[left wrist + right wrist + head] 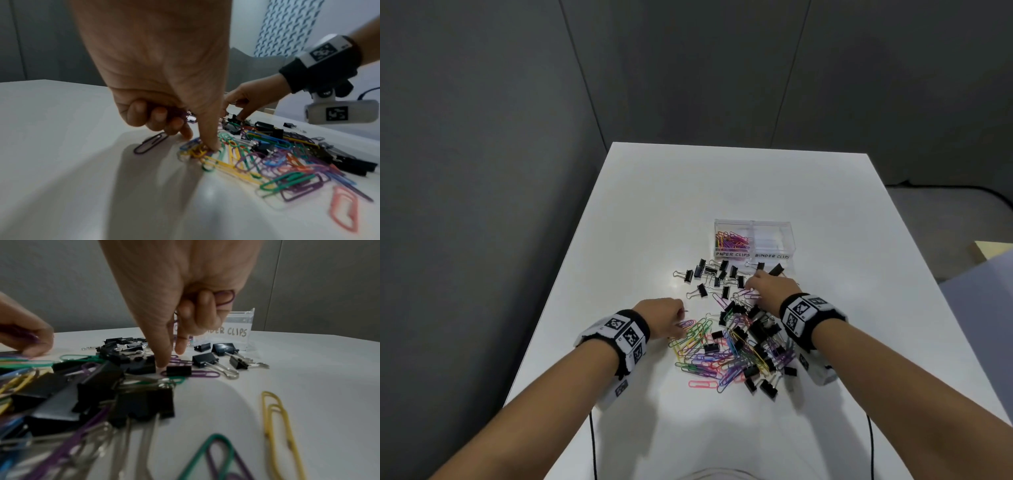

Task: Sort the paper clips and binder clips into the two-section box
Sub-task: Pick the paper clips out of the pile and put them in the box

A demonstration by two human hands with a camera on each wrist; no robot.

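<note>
While paper clips [709,346] and binder clips [717,275] lie mid-worktop [654,205] before the box [755,240], my left hand [664,317] and right hand [770,286] each grip purple clips, fingertips probing the pile.

Soft overhead light glares off my white table [640,219], my hands cast broad grey shadows, and both wrist views smear and bend toward their edges.
</note>
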